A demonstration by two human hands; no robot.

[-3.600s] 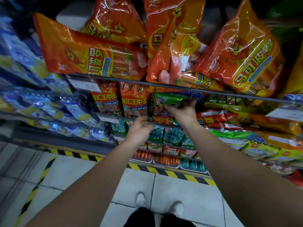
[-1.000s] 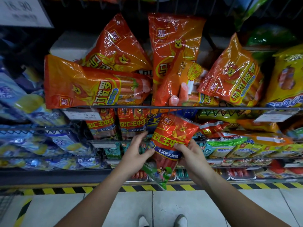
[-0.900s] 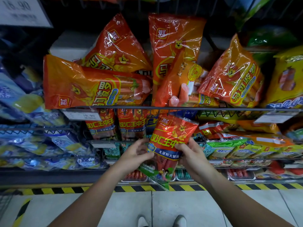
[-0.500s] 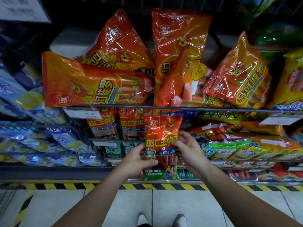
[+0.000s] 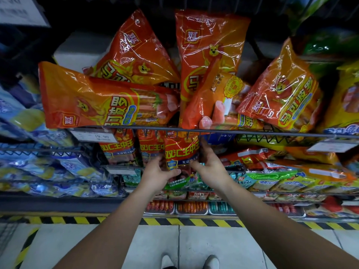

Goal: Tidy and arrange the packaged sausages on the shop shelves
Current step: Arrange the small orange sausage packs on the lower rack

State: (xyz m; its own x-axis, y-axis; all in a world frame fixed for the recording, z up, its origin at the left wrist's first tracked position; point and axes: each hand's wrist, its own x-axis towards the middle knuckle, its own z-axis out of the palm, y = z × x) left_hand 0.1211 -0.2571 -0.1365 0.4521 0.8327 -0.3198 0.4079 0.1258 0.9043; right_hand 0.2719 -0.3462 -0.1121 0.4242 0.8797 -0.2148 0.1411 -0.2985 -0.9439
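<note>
Sausage packet (image 5: pixel 181 154) held upright in both hands at the second shelf down, lined up beside its matching row
The left hand (image 5: pixel 157 175) grips the packet's lower left edge, thumb curled over the front, and the right hand (image 5: pixel 210 167) holds the right edge with its fingers (image 5: pixel 204 150) curled up along the side; the packet's top sits just under the wire rail (image 5: pixel 272 132) of the shelf above, next to two matching red packets (image 5: pixel 116 147) on its left. The step in hand looks like slotting it into line with those two; the next move likely calls for easing it back and keeping it upright without snagging that rail or the price tag (image 5: pixel 96 135). Room is tight: big orange bags (image 5: pixel 108 101) overhang the rail from above, and loose red and green packs (image 5: pixel 270 171) crowd the right side, so the gap is narrow
</note>
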